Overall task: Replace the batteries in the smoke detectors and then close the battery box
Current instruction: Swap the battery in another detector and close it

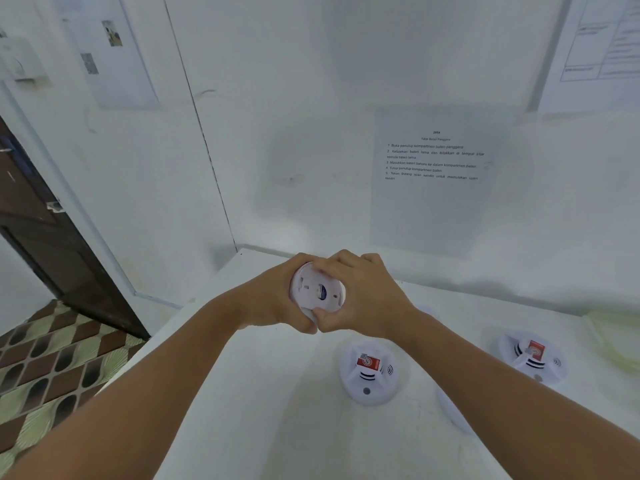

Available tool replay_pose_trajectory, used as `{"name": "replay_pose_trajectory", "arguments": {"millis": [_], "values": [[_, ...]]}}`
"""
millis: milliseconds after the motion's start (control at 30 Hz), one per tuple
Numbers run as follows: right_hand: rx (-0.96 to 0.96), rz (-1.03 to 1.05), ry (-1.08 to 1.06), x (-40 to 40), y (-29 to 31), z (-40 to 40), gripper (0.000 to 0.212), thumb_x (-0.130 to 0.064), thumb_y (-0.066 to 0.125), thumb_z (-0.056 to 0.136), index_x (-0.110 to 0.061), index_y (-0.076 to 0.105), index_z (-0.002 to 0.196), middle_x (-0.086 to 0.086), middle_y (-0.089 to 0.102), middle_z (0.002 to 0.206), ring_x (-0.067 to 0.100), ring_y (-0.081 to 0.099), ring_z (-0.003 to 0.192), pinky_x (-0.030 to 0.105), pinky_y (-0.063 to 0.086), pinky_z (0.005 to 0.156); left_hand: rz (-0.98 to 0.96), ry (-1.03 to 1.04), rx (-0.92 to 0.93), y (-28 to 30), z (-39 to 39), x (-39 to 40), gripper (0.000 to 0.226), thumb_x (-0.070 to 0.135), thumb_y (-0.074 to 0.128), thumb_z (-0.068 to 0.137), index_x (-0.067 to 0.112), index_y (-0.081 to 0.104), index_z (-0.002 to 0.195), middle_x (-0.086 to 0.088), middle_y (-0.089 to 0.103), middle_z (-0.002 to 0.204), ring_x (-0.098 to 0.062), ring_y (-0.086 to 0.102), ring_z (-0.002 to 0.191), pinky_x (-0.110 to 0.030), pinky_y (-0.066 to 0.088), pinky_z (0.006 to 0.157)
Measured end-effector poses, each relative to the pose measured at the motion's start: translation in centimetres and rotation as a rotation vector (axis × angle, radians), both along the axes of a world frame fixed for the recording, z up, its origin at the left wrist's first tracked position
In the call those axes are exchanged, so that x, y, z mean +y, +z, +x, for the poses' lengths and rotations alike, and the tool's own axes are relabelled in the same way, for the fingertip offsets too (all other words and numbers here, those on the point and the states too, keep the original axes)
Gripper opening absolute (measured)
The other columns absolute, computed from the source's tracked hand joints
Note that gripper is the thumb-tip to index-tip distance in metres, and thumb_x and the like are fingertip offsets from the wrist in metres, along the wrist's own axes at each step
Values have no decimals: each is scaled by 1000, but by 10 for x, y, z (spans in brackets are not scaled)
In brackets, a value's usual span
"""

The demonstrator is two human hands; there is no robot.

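Note:
Both hands hold one round white smoke detector [317, 289] above the far left part of the white table [259, 393], its back side turned toward me with a dark opening showing. My left hand [280, 299] grips its left rim. My right hand [360, 292] curls over its top and right rim, thumb under the lower edge. Two more white smoke detectors lie face up on the table, each with a red label: one [369, 372] just below my right wrist, another [531, 356] further right.
A pale translucent container [616, 337] sits at the table's right edge. A partly hidden white round piece [450, 410] lies under my right forearm. An instruction sheet [433, 174] hangs on the white wall behind. A dark door [52, 237] and patterned floor lie to the left.

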State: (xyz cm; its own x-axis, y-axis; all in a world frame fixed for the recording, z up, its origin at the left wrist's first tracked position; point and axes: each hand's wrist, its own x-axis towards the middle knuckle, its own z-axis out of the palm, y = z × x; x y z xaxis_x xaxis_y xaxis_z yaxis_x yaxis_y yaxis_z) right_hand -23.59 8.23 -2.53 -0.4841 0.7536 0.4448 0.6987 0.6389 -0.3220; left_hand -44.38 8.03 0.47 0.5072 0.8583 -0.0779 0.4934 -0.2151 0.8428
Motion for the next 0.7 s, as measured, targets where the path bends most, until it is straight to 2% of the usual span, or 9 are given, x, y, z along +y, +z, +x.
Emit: {"name": "replay_pose_trajectory", "arguments": {"millis": [100,200,267,500,700], "values": [[9,-25,26,2,0,-1,76,-67,64,69,-32,56,135,-13,59,118,8,57,108,35,33,105,6,15,7,-2,0,1,87,-2,94,61,31,52,130,7,65,123,-17,66,113,-34,61,84],[-46,42,76,5,3,2,72,-59,73,70,-29,57,134,-10,60,115,11,56,104,34,31,102,-5,7,30,0,-1,1,88,-1,95,60,31,52,130,7,66,122,-17,66,112,-41,62,87],[-66,73,90,6,5,3,70,-55,76,71,-27,58,132,-8,61,114,12,56,101,34,31,100,-10,3,32,0,-2,1,87,-1,95,60,30,52,129,6,66,122,-18,66,111,-39,62,86],[-25,-40,29,2,1,-2,75,-58,75,71,-30,55,137,-13,57,118,9,56,106,35,33,106,-20,25,23,-2,-2,2,83,-2,93,62,31,54,127,8,67,121,-16,67,111,-36,62,87],[-65,45,100,5,4,-1,71,-53,74,72,-27,56,135,-9,59,118,12,56,102,33,29,103,-48,-3,52,0,-5,2,83,-2,94,60,26,54,126,4,67,120,-18,67,108,-40,61,86]]}}
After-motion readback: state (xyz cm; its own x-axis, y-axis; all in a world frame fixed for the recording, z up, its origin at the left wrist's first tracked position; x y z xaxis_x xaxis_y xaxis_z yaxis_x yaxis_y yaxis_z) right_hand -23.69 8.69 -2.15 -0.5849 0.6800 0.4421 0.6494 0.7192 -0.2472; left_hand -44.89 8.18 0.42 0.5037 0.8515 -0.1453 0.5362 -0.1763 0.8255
